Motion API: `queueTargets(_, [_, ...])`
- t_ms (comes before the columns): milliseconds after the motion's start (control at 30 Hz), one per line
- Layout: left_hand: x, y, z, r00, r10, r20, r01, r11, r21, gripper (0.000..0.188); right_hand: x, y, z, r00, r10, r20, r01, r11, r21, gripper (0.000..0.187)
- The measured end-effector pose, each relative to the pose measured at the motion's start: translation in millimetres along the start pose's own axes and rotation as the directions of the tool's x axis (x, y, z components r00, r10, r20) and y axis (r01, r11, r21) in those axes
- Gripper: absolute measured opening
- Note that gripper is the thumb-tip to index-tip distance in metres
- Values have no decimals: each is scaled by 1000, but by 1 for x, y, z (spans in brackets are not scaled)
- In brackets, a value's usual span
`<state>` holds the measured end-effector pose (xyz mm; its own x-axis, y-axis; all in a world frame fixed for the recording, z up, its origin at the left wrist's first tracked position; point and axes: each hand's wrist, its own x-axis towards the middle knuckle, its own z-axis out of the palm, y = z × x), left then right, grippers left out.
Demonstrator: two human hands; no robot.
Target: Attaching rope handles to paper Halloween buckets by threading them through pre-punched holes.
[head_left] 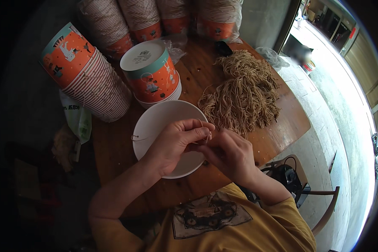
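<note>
A white-lined paper tub [157, 119] sits on the wooden table in front of me, its open mouth facing up. A thin tan cord end [135, 137] pokes through its left wall and ends in a small knot or loop. Over the tub's right rim, my left hand [176, 140] pinches a thin cord [209, 136] between thumb and fingers. My right hand [236, 155] is closed at the same cord, its fingertips touching or nearly touching the left ones. Exactly how the cord runs between the fingers is partly hidden.
A heap of tan cords [248, 94] lies right of the tub on the table [294, 113]. Upturned orange tubs [157, 82] stand behind it. A tall leaning stack [98, 86] is at left, with several wrapped stacks [140, 17] behind. A wooden chair [329, 208] stands at right.
</note>
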<state>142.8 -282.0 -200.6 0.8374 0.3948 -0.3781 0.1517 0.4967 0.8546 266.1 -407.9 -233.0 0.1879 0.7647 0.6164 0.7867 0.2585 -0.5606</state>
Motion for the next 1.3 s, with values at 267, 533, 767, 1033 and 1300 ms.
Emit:
queueTargets(267, [-2, 0, -4, 1000, 15, 15, -15, 999, 30, 19, 17, 12, -20, 980, -182, 75, 177, 981, 76, 20])
queueTargets(533, [-2, 0, 3, 994, 104, -22, -103, 994, 32, 41, 61, 32, -33, 846, -394, 360, 449, 890, -79, 28])
queueTargets(767, [-3, 1, 3, 994, 113, -1, -111, 979, 173, 37, 73, 41, -36, 826, -448, 341, 426, 894, 141, 17])
queueTargets(1033, [1, 7, -3, 1000, 4, 9, -6, 971, 240, 24, 54, 44, -30, 675, 227, 702, -664, 602, 444, 8])
queueTargets(1300, [2, 6, -1, 998, -26, 58, 20, 996, 87, 26, 47, 51, -25, 835, 24, 549, -320, 834, 450, 5])
